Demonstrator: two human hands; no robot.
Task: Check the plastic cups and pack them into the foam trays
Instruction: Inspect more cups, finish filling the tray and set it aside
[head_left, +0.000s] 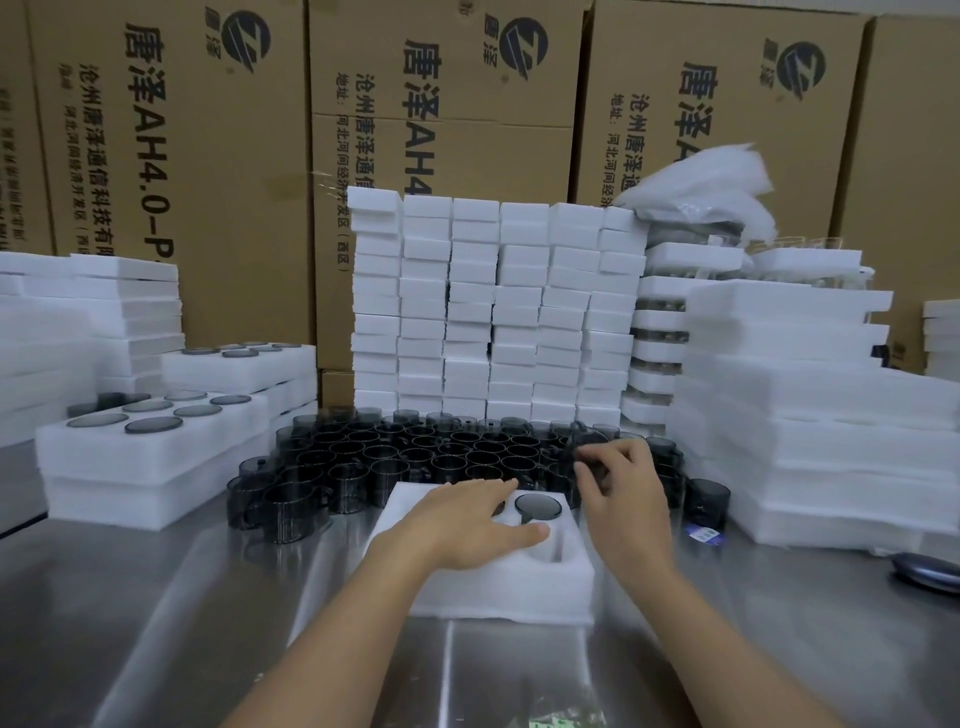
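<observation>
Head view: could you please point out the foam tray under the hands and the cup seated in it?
foam tray (498, 592), head view, near side wall.
cup (537, 505), head view, round top face.

Left hand (467, 525) presses foam tray (493, 587); right hand (623, 493) seemingly pinches a cup (595, 467).

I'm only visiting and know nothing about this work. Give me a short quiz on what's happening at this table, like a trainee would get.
1. True or false: the left hand lies flat on the foam tray.
2. The right hand reaches into: A the dark cups, B a cardboard box, C a foam stack.
3. Fill in: the shiny table is made of ____.
Key: 1 true; 2 A; 3 metal.
</observation>
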